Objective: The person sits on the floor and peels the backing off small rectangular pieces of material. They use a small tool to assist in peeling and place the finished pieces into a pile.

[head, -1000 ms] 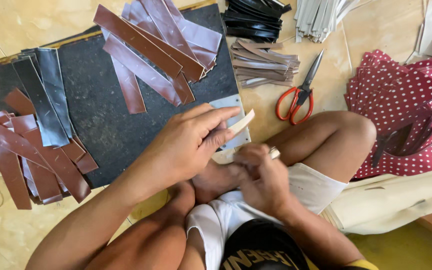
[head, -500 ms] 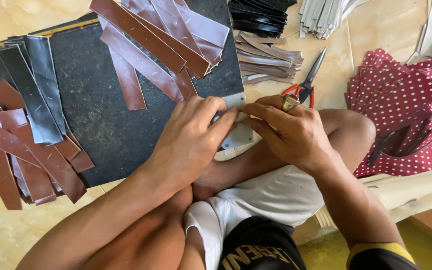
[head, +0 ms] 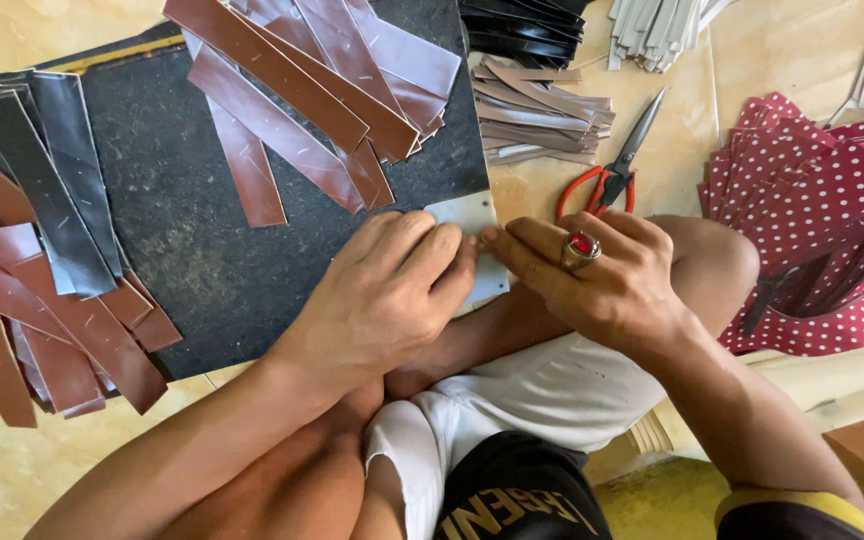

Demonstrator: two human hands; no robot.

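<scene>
**Two hands meet over a pale sheet at the mat's corner**

A tiled floor (head: 772, 60) of pale yellow stone fills the frame, and the person sits on it with knees drawn up. On it lies a large dark cutting mat (head: 182, 230), its near right corner by the person's legs. At the right edge sits a heap of red fabric with white dots (head: 822, 210).

Across the top of the mat lie long brown strips (head: 292, 100), overlapping at angles. A second lot of brown strips (head: 32, 320) spills off the mat's left edge, with a few dark grey strips (head: 52, 180) just above them. Beyond the mat, a bundle of thinner brownish strips (head: 542, 110) rests on the floor, with black strips (head: 522, 25) and pale strips (head: 652, 25) behind it.

The left hand (head: 382, 300) lies palm down, fingers bent, pressing on a small pale sheet (head: 467, 215) at the mat's corner; most of the sheet is hidden under it. The right hand (head: 602, 275) comes in from the right, its fingers extended and their tips touching the sheet's edge beside the left fingertips. Whether either hand pinches the sheet cannot be told.

Red-handled scissors (head: 607, 170) lie shut on the floor just beyond the right hand. A ring with a red stone (head: 580, 247) sits on that hand.
</scene>
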